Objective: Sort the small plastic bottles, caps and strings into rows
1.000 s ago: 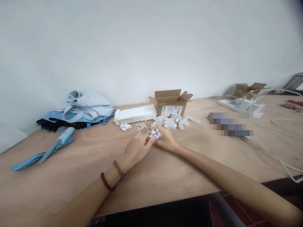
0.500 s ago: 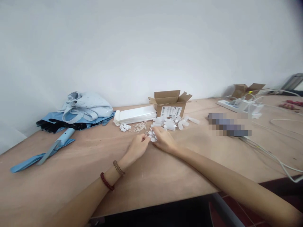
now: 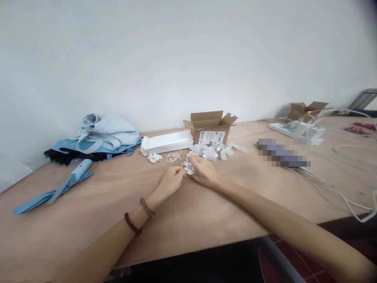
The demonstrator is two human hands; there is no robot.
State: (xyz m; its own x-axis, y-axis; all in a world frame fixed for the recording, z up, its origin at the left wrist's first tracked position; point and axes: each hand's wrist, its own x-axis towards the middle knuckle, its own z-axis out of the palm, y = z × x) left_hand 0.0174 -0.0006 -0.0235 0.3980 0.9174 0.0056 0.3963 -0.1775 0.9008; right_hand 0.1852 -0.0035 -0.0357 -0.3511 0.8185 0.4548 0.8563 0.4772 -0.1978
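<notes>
My left hand (image 3: 171, 181) is closed, thumb and fingers pinched together at the near left of a small cluster of white pieces with thin cord (image 3: 188, 167). What its fingertips hold is too small to make out. My right hand (image 3: 204, 172) curls round the right side of that cluster, its fingers closed on it and partly hiding it. Just beyond the hands lie several translucent white plastic bottles (image 3: 210, 153) in a loose pile. To the left are a tangle of cream cord (image 3: 173, 157) and a small heap of white pieces (image 3: 154, 158).
An open cardboard box (image 3: 211, 135) stands behind the bottles, beside a stack of white envelopes (image 3: 167, 141). A blue umbrella (image 3: 81, 169) and a pale blue bag (image 3: 108, 131) lie left. At right are a blurred-out object (image 3: 281, 154), cables and a power strip (image 3: 297, 129).
The view has shifted slightly, so most things sit a little higher in it. Both hands stay together at the white cluster, with only slight finger movement.
</notes>
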